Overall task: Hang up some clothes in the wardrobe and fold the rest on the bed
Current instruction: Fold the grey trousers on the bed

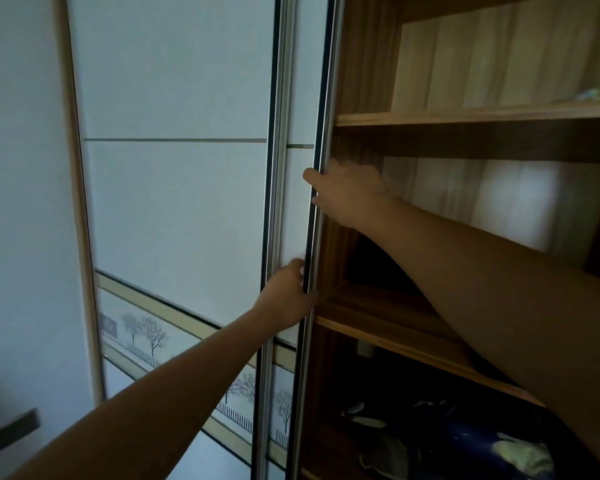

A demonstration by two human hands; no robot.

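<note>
— Hands?
— Your left hand [284, 294] and right hand [349, 194] both curl round the sliding door [300, 209] edge.
— Clothes?
— Dark clothes [465, 441] lie inside the wardrobe [465, 117], under its lowest visible shelf.

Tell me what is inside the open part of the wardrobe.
Wooden shelves, a small pale item on the upper one, and dark clothes in the lowest compartment. The sliding door covers everything to its left.
</note>
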